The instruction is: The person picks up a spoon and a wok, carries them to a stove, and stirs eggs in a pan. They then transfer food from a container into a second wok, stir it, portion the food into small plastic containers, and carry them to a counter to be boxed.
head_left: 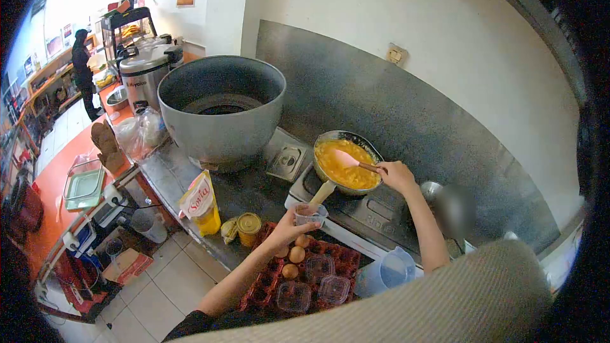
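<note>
My right hand [398, 176] is wrapped round the brown handle of a spatula [345, 159] with a pink head. Its head rests in yellow, partly lumpy egg [329, 151] inside a frying pan [375, 147] on the stove [381, 213]. With my left hand [293, 227] I grip a small clear plastic cup [312, 215], close to the pan's pale handle [323, 193]. Below that hand, several brown eggs [297, 254] and clear plastic containers [294, 296] sit on a dark red egg tray [262, 281].
A blue-tinted jug [395, 269] stands right of the egg tray. Left of it are an open can [248, 225] and a Sovia pouch [202, 206]. Behind stand a large grey pot [219, 130] and a rice cooker [141, 79]. A person [82, 70] stands far left.
</note>
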`<state>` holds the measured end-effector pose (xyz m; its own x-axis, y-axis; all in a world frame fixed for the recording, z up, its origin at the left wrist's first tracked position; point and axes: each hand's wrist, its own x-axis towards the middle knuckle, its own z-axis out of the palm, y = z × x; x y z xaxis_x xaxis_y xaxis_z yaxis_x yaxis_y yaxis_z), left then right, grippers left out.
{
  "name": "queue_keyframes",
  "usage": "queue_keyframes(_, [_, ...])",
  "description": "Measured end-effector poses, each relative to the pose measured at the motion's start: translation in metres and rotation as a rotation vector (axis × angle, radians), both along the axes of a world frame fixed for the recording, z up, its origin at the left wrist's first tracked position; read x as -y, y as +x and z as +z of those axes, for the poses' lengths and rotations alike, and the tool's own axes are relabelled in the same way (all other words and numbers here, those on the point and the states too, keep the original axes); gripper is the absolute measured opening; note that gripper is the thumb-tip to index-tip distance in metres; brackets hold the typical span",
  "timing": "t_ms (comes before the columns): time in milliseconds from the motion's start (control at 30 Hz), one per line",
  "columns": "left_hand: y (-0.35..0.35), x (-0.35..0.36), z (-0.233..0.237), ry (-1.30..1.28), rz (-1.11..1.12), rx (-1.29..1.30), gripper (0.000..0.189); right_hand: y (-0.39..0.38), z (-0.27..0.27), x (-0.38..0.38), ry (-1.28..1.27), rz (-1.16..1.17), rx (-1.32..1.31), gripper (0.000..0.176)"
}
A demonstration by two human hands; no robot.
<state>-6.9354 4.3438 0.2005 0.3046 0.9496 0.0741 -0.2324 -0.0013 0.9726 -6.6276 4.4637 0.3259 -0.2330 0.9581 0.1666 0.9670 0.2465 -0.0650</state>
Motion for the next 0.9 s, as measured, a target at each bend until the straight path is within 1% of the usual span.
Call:
queue_keyframes(67, [0.0,0.0,0.0,-0.006,-0.01,0.015,0.069,-0.017,0.006,0.011,0.046,0.018,0.079,0.025])
queue_keyframes(167, [-0.001,0.001,0.004,-0.022,-0.026,0.041,0.069,-0.04,-0.016,0.014,0.062,0.106,0.135,0.024])
queue_keyframes(200, [-0.002,0.003,0.007,-0.03,-0.024,0.045,0.066,-0.064,-0.003,0.033,0.056,0.108,0.208,0.024])
queue_keyframes(267, [-0.002,0.007,0.013,-0.043,-0.015,0.053,0.06,-0.079,-0.028,0.019,0.057,0.049,0.313,0.023])
queue_keyframes(300, [-0.002,0.004,0.005,-0.015,-0.008,0.024,0.06,-0.086,-0.042,0.011,0.059,0.021,0.363,0.023])
queue_keyframes(333, [0.0,0.0,-0.005,0.014,0.0,-0.005,0.061,-0.094,-0.049,0.009,0.184,0.043,0.249,0.021])
queue_keyframes(367, [0.0,-0.004,-0.016,0.042,0.008,-0.035,0.061,-0.101,-0.053,0.004,0.222,0.038,0.245,0.021])
queue_keyframes(433, [-0.001,-0.001,-0.009,0.039,-0.015,-0.019,0.061,-0.115,-0.055,-0.005,0.293,0.026,0.235,0.02])
queue_keyframes(533, [-0.002,0.006,0.005,0.013,-0.045,0.002,0.065,-0.119,-0.077,-0.038,0.327,-0.063,0.23,0.02])
queue_keyframes(633, [-0.003,0.007,0.007,-0.026,-0.069,-0.025,0.069,-0.117,-0.08,-0.055,0.354,-0.097,0.261,0.022])
queue_keyframes(667, [-0.003,0.007,0.006,-0.04,-0.078,-0.042,0.07,-0.113,-0.083,-0.062,0.367,-0.129,0.241,0.022])
queue_keyframes(767, [0.0,0.002,-0.009,0.052,-0.034,-0.039,0.073,-0.099,-0.082,-0.071,0.367,-0.219,0.189,0.023])
queue_keyframes(867, [0.002,0.002,-0.011,0.021,-0.036,0.026,0.074,-0.088,-0.057,-0.06,0.303,-0.284,0.187,0.024])
queue_keyframes(900, [0.003,0.002,-0.01,0.023,-0.029,0.009,0.074,-0.079,-0.053,-0.062,0.282,-0.29,0.212,0.024])
